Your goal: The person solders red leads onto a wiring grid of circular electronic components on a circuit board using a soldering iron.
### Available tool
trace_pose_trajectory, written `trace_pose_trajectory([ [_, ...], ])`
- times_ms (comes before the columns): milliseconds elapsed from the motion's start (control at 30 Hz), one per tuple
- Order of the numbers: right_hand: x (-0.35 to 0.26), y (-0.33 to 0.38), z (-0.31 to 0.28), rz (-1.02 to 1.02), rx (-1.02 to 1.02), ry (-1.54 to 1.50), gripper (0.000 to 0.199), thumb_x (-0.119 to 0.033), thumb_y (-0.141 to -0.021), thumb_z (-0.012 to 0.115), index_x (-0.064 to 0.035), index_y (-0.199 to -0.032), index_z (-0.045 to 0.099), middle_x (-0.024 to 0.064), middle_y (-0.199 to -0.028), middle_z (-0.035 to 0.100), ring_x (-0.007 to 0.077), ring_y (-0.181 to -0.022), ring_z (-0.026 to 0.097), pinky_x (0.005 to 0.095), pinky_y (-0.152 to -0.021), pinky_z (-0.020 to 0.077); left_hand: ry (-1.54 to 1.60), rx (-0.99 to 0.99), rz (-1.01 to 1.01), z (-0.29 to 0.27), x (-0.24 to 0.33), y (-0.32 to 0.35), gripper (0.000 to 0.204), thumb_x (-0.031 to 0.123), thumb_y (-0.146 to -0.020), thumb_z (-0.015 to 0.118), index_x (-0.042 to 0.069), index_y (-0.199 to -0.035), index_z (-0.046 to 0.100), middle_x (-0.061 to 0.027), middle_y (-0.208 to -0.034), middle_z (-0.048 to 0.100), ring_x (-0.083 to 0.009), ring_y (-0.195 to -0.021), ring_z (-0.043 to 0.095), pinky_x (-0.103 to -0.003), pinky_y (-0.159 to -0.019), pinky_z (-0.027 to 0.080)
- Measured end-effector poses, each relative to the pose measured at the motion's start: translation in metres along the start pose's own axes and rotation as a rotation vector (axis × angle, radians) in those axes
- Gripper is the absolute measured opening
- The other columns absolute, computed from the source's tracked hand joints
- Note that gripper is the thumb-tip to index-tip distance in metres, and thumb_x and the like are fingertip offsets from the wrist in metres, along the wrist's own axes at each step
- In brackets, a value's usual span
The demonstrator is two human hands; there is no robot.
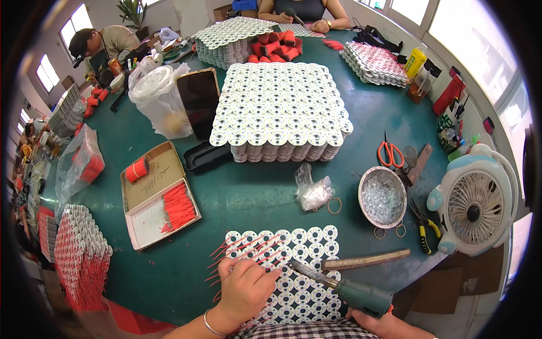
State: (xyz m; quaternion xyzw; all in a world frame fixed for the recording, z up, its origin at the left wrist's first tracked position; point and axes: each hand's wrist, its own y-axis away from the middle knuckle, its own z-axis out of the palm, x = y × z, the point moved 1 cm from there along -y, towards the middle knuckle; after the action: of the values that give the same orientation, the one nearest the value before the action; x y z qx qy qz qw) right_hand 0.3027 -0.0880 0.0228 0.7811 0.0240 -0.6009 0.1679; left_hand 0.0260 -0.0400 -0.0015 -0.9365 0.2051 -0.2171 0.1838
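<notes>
A sheet of round white circuit boards (302, 298) lies on the green table right in front of me. Thin red wires (217, 257) stick out from its upper left rows. My left hand (245, 285) rests over the sheet's left side, fingers pinched together on what looks like a red wire; the fingertips partly hide it. From the lower right, my right hand (367, 321) grips a dark green soldering gun (364, 296). Its metal tip points left and sits close to my left fingertips, over the boards. A flat wooden strip (366, 259) lies across the sheet's right edge.
Beyond stand a tall stack of board sheets (282, 104), a carton of red wires (161, 192), a bowl of silvery bits (383, 198), orange scissors (390, 153), pliers (424, 226) and a fan (474, 206). Two people work farther back.
</notes>
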Motion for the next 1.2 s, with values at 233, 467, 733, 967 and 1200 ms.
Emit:
trace_pose_trajectory([
  [233,0.000,-0.002,0.002,0.055,0.009,-0.033,0.028,-0.004,-0.074,0.065,0.0017,-0.100,0.060,0.0093,-0.090,0.063,0.0184,-0.077,0.059,0.0302,-0.071,0.0467,0.011,-0.017,-0.015,0.000,-0.001,0.000,0.023,0.014,-0.057,0.070,0.016,-0.080,0.069,0.0044,-0.069,0.047,-0.0155,-0.077,0.048,-0.038,-0.075,0.029],
  [467,-0.007,-0.005,0.007,-0.022,0.023,-0.002,0.027,-0.007,-0.074,0.067,0.0010,-0.099,0.061,0.0118,-0.092,0.064,0.0225,-0.082,0.061,0.0329,-0.076,0.0469,0.020,-0.016,-0.023,0.000,-0.001,0.001,0.024,0.013,-0.056,0.070,0.016,-0.080,0.069,0.0045,-0.069,0.048,-0.0154,-0.076,0.048,-0.037,-0.074,0.030],
  [733,0.021,0.006,-0.007,-0.233,-0.054,0.124,0.032,-0.013,-0.082,0.061,0.0006,-0.111,0.055,0.0112,-0.084,0.064,0.0220,-0.074,0.060,0.0354,-0.070,0.0477,0.040,-0.005,-0.018,0.001,0.001,0.000,0.021,0.011,-0.058,0.071,0.015,-0.078,0.068,0.0038,-0.069,0.049,-0.0165,-0.076,0.049,-0.036,-0.074,0.031],
  [967,0.031,0.022,-0.010,-0.086,-0.022,-0.049,0.032,-0.014,-0.084,0.060,0.0014,-0.112,0.055,0.0100,-0.082,0.063,0.0188,-0.071,0.059,0.0323,-0.064,0.0479,0.105,0.083,-0.084,-0.010,0.008,-0.007,0.016,0.010,-0.061,0.073,0.014,-0.075,0.066,0.0028,-0.068,0.049,-0.0177,-0.074,0.049,-0.036,-0.072,0.033],
  [1200,0.023,0.020,-0.007,0.078,-0.088,-0.161,0.047,-0.012,-0.077,0.057,0.0016,-0.121,0.046,0.0111,-0.086,0.063,0.0163,-0.073,0.061,0.0295,-0.066,0.0487,0.041,-0.006,-0.002,0.001,0.011,0.000,0.019,0.010,-0.061,0.071,0.016,-0.078,0.068,0.0054,-0.066,0.047,-0.0146,-0.073,0.049,-0.036,-0.073,0.029],
])
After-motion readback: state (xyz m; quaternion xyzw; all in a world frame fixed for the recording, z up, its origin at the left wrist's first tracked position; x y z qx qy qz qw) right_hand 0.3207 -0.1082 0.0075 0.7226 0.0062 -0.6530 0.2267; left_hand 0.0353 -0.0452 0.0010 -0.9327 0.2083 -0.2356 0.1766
